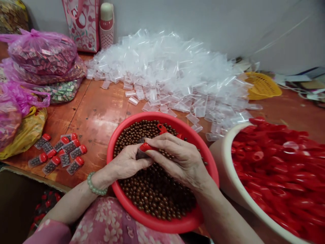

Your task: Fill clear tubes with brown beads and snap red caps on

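Note:
Over a red basin (212, 162) of small brown balls (149, 200), my two hands meet. My left hand (128, 161) is closed around a small clear plastic tube (140, 155), partly hidden by the fingers. A red cap (146, 146) sits at the tube's upper end, and my right hand (177, 157) pinches it with thumb and fingers. Whether the cap is fully seated I cannot tell. Behind the right hand, a red plastic piece with a hole (161, 128) lies on the balls.
Several filled, red-capped tubes (71, 146) lie at left beside knotted bags (43, 54). Clear empty tubes (165, 67) are heaped along the wall. A white tub (225, 149) of red caps (279, 176) stands at right, a yellow basket (264, 86) behind it.

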The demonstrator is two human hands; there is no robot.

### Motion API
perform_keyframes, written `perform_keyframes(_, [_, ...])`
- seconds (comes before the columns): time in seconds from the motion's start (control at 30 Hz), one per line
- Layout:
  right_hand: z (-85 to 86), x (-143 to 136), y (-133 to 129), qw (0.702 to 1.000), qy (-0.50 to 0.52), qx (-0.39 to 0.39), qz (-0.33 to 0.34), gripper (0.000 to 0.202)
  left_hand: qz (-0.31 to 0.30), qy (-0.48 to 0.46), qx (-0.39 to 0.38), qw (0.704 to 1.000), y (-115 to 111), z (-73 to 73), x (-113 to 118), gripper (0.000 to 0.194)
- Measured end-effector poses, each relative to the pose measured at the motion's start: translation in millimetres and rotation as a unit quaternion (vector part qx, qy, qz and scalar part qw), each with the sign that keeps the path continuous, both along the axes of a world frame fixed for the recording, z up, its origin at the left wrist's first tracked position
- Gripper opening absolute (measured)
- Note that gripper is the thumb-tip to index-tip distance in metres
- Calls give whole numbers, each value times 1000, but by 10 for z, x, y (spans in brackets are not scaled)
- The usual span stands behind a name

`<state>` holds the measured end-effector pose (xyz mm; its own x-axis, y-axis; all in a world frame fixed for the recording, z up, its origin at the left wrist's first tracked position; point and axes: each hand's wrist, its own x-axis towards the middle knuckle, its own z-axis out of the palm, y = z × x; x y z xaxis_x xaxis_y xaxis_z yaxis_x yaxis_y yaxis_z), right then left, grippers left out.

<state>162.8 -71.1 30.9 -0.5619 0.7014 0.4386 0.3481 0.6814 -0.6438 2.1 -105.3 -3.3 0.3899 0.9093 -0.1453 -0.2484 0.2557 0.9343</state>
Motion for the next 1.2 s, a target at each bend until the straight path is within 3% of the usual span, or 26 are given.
perform_keyframes(0.17, [-6, 47, 26, 999, 10, -33, 13, 20, -9, 22, 28, 999, 18, 0, 8, 11])
perform_keyframes(0.37, [31, 77, 62, 997, -12, -65, 41, 15, -51, 12, -27, 998, 29, -23, -9, 9])
perform_keyframes(0.53, [41, 87, 69, 995, -27, -76, 55, 13, -51, 45, 5, 998, 46, -8, 1, 6])
perform_keyframes(0.67, [-20, 77, 25, 999, -25, -31, 23, 17, -51, 26, -11, 998, 51, -23, -1, 4])
perform_keyframes(0.77, [-60, 78, -12, 999, -43, 12, 25, 28, -60, -6, -61, 996, 40, -38, -16, 17])
perform_keyframes(0.97, [-129, -8, -96, 984, -156, 87, 19, 91, -34, -98, -163, 981, 34, -21, -18, 43])
perform_keyframes(1.2, [-246, -132, -101, 968, -148, 201, -26, 70, -22, -153, -199, 968, 51, 41, 24, 45])
